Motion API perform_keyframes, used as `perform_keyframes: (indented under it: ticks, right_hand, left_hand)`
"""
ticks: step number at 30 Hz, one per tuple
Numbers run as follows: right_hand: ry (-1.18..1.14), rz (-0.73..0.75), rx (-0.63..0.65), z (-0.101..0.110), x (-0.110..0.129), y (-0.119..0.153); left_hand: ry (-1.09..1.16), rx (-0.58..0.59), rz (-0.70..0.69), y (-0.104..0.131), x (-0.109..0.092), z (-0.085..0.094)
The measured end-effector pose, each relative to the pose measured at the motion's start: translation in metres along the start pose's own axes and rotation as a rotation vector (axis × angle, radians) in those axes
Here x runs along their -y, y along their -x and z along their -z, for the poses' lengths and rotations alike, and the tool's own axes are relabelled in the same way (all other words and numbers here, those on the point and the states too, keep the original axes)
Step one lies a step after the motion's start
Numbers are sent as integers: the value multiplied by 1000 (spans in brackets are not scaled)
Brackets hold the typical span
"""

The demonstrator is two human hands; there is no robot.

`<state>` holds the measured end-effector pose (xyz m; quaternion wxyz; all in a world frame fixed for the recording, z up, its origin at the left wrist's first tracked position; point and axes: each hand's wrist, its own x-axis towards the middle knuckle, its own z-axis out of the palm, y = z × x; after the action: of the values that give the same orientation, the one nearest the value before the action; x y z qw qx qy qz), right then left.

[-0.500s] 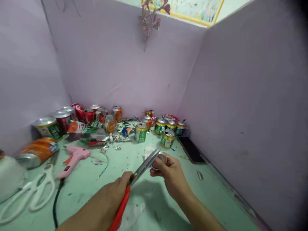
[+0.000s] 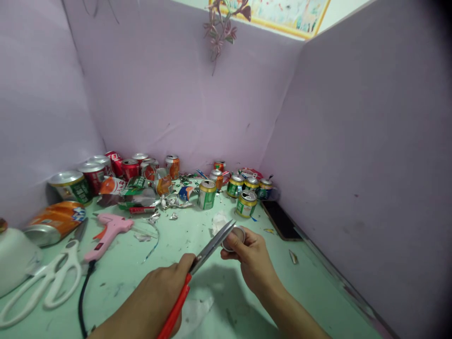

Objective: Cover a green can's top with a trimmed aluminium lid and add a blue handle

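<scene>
My left hand [image 2: 164,287] is closed around red-handled scissors [image 2: 212,246]. Their long metal blades lie nearly together and point up and to the right. The blade tips overlap the left edge of a small round piece, seemingly a cut can end [image 2: 238,234]. That piece is pinched between the thumb and fingers of my right hand [image 2: 253,259], its round face turned toward me. Whether the blades touch its rim, I cannot tell. Just behind the tips lies a crumpled white tissue [image 2: 219,222].
A green-yellow can [image 2: 206,195] and a shorter one [image 2: 246,204] stand beyond my hands. On the left are a pink glue gun [image 2: 111,230], white scissors [image 2: 63,273], an orange can [image 2: 58,220] and cut metal scraps [image 2: 139,200]. A phone [image 2: 281,220] lies by the right wall.
Hardly anything differs. The scissors and the round piece keep almost the same position, with both hands still holding them.
</scene>
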<state>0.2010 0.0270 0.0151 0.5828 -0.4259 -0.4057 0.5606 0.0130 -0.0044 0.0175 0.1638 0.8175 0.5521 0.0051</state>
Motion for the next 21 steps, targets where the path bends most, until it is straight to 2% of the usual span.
perform_keyframes:
  ticks: [5, 13, 21]
  right_hand:
    - [25, 10, 4, 2, -1, -1]
    - [90, 23, 29, 6, 5, -5]
    - [234, 18, 107, 14, 17, -12]
  left_hand:
    - [-48, 16, -34, -3, 4, -3]
    - [-69, -87, -105, -3, 15, -12]
    - [80, -107, -125, 1, 15, -1]
